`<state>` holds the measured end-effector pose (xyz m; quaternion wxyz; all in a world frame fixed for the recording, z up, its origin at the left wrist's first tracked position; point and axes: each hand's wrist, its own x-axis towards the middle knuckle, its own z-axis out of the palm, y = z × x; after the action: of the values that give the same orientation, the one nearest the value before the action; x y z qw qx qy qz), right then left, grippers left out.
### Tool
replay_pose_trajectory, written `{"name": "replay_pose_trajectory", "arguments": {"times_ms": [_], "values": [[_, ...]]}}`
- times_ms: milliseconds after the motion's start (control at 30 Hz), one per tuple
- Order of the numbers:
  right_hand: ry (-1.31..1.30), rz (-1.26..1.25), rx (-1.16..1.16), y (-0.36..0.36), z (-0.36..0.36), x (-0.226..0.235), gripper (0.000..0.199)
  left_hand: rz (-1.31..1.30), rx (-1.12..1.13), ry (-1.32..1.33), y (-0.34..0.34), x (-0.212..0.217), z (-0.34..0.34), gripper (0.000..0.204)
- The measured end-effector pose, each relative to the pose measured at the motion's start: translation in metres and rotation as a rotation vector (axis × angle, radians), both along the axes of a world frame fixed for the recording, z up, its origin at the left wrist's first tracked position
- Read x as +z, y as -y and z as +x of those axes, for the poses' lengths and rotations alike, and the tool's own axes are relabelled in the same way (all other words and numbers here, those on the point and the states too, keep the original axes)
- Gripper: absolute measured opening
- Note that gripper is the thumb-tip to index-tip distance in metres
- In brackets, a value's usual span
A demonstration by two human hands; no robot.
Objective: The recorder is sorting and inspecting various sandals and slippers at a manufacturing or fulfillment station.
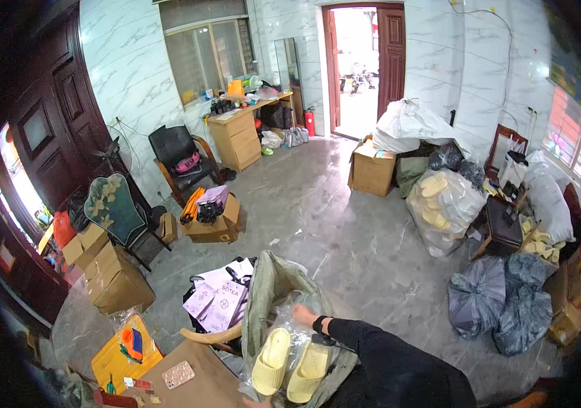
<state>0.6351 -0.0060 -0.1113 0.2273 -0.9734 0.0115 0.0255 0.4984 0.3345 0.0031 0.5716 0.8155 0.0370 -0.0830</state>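
Observation:
A pair of pale yellow slippers, the left one (pixel 271 362) and the right one (pixel 308 372), lies in a clear plastic bag (pixel 295 314) at the mouth of a grey-green woven sack (pixel 259 285). Beyond their toes, my right hand (pixel 305 315), with a black band on its wrist, is closed on the plastic. Only a little of my left hand (pixel 258 402) shows at the lower edge, beside the left slipper; its fingers are hidden. Purple and white paper bags (pixel 221 296) sit just left of the sack.
A phone (pixel 179 375) rests on a brown tabletop (pixel 202 360), beside a yellow stool (pixel 110 357). Cardboard boxes (pixel 117 279) and a green chair (pixel 115 211) stand at left. Dark bags (pixel 477 296) and a large bag of slippers (pixel 443 211) are on the right. A doorway (pixel 358 75) opens at the back.

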Motion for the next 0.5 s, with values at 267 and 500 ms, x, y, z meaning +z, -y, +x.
{"name": "replay_pose_trajectory", "arguments": {"times_ms": [267, 500], "values": [[-0.112, 0.539, -0.248, 0.005, -0.004, -0.039, 0.019, -0.287, 0.104, -0.655, 0.003, -0.017, 0.015, 0.03], [0.035, 0.423, -0.684, -0.009, -0.007, 0.031, 0.018, -0.045, 0.208, 0.055, -0.006, 0.032, -0.017, 0.028]]}}
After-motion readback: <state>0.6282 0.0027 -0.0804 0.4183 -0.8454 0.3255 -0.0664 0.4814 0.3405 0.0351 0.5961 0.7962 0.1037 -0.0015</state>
